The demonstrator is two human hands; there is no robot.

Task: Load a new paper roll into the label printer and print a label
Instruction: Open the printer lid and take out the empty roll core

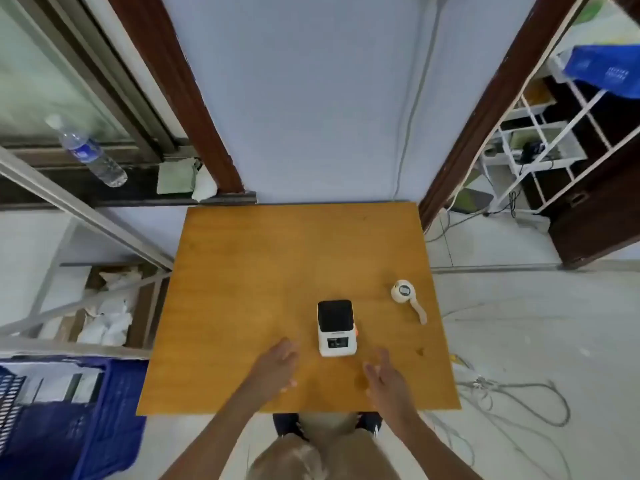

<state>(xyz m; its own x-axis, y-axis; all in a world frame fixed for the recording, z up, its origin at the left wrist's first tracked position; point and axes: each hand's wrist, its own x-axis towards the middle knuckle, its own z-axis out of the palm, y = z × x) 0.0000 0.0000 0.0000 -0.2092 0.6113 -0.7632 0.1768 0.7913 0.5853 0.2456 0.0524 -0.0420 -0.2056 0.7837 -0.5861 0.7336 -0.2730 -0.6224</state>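
The printer (336,328) stood on the desk (242,271) near its front edge, lid shut, dark top facing up. The paper roll (402,291) lay well apart to its right, a loose strip trailing toward the person. The left hand (275,367) and right hand (384,381) hovered over the desk on either side of the printer, fingers spread, both empty and touching nothing.
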